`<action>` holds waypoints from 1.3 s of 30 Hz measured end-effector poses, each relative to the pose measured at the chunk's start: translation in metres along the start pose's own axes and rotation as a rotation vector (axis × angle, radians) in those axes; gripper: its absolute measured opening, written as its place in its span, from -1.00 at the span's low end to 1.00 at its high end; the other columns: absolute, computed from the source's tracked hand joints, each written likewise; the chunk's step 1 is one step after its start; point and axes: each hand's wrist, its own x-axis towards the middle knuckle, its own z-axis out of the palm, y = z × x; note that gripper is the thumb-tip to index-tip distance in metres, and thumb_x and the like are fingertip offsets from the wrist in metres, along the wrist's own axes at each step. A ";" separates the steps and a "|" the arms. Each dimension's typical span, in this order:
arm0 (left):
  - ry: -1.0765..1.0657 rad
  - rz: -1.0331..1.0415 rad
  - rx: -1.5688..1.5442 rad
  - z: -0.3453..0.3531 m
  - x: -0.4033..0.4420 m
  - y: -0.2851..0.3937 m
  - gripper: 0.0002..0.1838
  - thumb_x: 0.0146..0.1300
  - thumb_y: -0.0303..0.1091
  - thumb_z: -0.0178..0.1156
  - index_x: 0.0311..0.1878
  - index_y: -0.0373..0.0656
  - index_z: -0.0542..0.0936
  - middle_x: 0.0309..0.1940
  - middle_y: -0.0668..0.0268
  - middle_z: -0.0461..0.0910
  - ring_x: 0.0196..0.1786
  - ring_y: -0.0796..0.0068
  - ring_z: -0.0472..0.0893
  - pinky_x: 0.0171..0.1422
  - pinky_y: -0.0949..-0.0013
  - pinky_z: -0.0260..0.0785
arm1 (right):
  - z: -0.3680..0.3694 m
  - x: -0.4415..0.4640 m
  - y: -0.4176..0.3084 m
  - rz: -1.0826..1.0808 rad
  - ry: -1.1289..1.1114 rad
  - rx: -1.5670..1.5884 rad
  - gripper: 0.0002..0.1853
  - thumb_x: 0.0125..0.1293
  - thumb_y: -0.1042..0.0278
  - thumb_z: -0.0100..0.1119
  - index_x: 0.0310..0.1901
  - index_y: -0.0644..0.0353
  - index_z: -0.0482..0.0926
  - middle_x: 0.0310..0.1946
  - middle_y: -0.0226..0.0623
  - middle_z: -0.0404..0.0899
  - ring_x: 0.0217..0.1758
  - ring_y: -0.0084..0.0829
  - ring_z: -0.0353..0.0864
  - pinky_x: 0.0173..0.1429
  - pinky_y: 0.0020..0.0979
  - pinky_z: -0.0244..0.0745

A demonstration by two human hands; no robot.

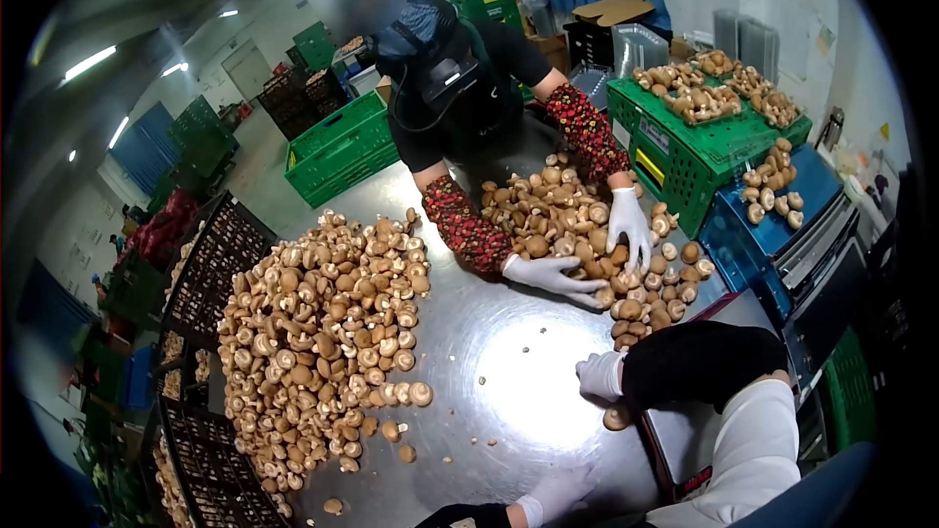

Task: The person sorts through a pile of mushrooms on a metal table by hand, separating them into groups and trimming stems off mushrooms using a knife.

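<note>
My right hand (600,376), in a white glove below a black sleeve, is over the right part of the steel table (489,352). Its fingers look curled, and whatever they may hold is hidden. Just below it lies a single mushroom (616,418). At the bottom edge, my left hand (559,494), also gloved in white, is slightly blurred with its fingers stretched to the right and nothing visible in them. A big heap of brown mushrooms (313,332) covers the table's left side. Beyond my right hand lies another mushroom pile (558,215).
Across the table, a co-worker's gloved hands (587,259) touch the far pile. Dark crates (210,460) border the left. A green crate (675,156) bearing packed mushrooms stands at right, beside a blue device (729,235) with mushrooms on top. A red-edged dark frame (657,455) lies under my right arm.
</note>
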 end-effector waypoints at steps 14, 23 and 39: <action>0.581 -0.317 -1.553 -0.127 0.095 -0.095 -0.08 0.37 -0.18 0.21 0.55 -0.10 -0.20 0.19 0.01 0.34 0.05 0.26 0.56 0.20 0.23 0.49 | -0.082 -0.060 0.090 0.639 0.875 -0.110 -0.70 0.02 0.31 0.32 -0.14 0.09 0.66 -0.07 -0.11 0.60 -0.17 -0.15 0.64 -0.06 -0.21 0.58; 0.463 -0.377 -1.033 -0.052 0.044 -0.127 -0.23 0.41 -0.19 0.16 0.51 -0.28 0.03 0.39 -0.03 0.27 0.19 0.37 0.50 0.20 0.37 0.46 | 0.061 -0.019 -0.046 0.028 0.244 -0.125 -0.82 0.17 0.38 0.11 -0.35 0.14 0.73 -0.43 -0.19 0.71 -0.34 -0.16 0.74 -0.35 -0.15 0.57; 0.935 -0.687 -0.876 0.066 -0.106 -0.016 -0.64 0.39 -0.41 0.07 0.20 -0.33 0.48 0.11 0.08 0.53 0.22 0.25 0.47 0.35 0.29 0.27 | -0.004 -0.037 0.072 0.604 0.055 0.073 0.09 -0.13 -0.36 0.44 0.45 -0.13 0.20 0.46 0.09 0.03 0.29 0.13 0.41 0.27 -0.09 0.42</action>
